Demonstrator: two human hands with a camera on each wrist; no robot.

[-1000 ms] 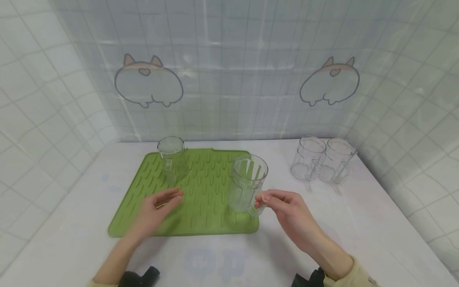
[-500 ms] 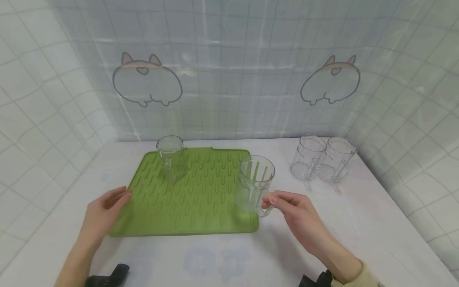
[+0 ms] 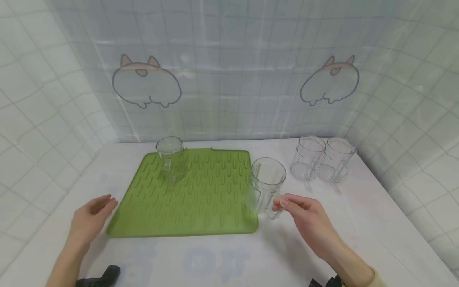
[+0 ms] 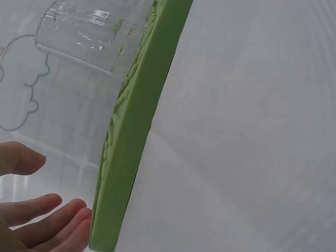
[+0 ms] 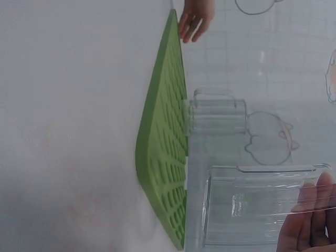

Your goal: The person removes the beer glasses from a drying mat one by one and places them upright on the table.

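Observation:
My right hand pinches the handle of a clear glass mug, which is upright over the right edge of a green drying mat. In the right wrist view a gap shows between that mug's base and the mat. A second glass mug stands upright on the mat's back left part, its handle facing the front. Off the mat's left edge, my left hand is relaxed and holds nothing. Its fingertips overlap the mat's side in the left wrist view.
Two more glass mugs, a left one and a right one, stand side by side at the back right of the white table. A tiled-pattern backdrop with cartoon animal drawings encloses the back and both sides.
My right hand has carried its mug rightward, from over the mat to the mat's right edge. My left hand has drawn back left, from over the mat to beside it.

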